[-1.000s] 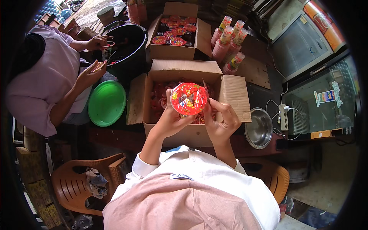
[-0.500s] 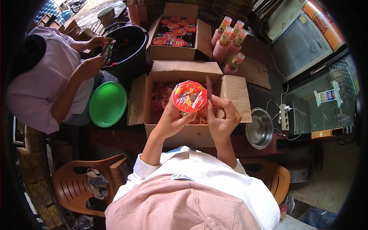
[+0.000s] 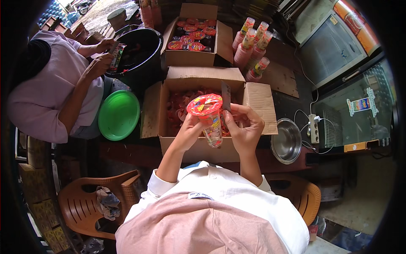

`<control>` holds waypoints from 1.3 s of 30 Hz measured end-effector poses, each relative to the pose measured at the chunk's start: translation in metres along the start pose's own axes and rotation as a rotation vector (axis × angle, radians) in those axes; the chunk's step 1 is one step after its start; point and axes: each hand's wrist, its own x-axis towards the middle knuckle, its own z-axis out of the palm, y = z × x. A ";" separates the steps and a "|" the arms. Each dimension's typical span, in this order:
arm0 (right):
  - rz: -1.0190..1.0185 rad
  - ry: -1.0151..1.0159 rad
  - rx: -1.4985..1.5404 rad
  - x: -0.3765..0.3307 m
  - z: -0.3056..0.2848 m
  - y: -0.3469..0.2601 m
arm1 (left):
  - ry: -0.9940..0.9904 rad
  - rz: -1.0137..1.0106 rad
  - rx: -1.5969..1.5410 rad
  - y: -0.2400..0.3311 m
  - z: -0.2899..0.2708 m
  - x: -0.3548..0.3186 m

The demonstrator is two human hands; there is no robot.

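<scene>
Both hands met over the open cardboard box (image 3: 203, 146) on the worktop. The left hand (image 3: 190, 129) was wrapped round a clear plastic cup (image 3: 210, 120) w/ a red foil lid, fingers clamped on its left side below the rim. The cup sat tilted, lid end up and leaning left, base pointing down toward the person; its long axis ran roughly top-left to bottom-right. The right hand (image 3: 243, 127) was closed on a thin dark blade (image 3: 226, 96), held upright just right of the lid, tip up, touching or nearly touching the rim; can't tell which. So the cup lay directly left of the blade hand, the lid edge being its nearest part.

Box beneath held more red-lidded cups. A second box (image 3: 192, 51) further off had similar ones. Steel bowl (image 3: 286, 141) to the right, green lid (image 3: 119, 114) to the left. Another person (image 3: 50, 89) worked at a black tub (image 3: 137, 53), well apart.
</scene>
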 end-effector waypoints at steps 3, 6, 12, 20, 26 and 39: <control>0.048 -0.005 0.039 0.001 0.000 0.000 | -0.009 -0.071 -0.108 0.003 0.002 0.000; 0.020 0.013 -0.021 0.001 0.002 -0.006 | -0.007 -0.100 -0.184 0.003 0.002 0.003; -0.320 0.084 -0.405 -0.002 0.007 -0.016 | -0.004 -0.074 -0.281 0.003 0.005 0.006; -0.480 0.178 -0.472 -0.003 0.017 -0.001 | 0.038 0.163 0.037 -0.013 0.009 0.006; -0.582 0.183 -0.531 -0.003 0.015 0.000 | 0.047 0.202 0.081 -0.014 0.018 0.001; -0.430 0.170 -0.416 0.010 0.011 -0.004 | 0.057 0.095 0.220 -0.001 0.024 -0.004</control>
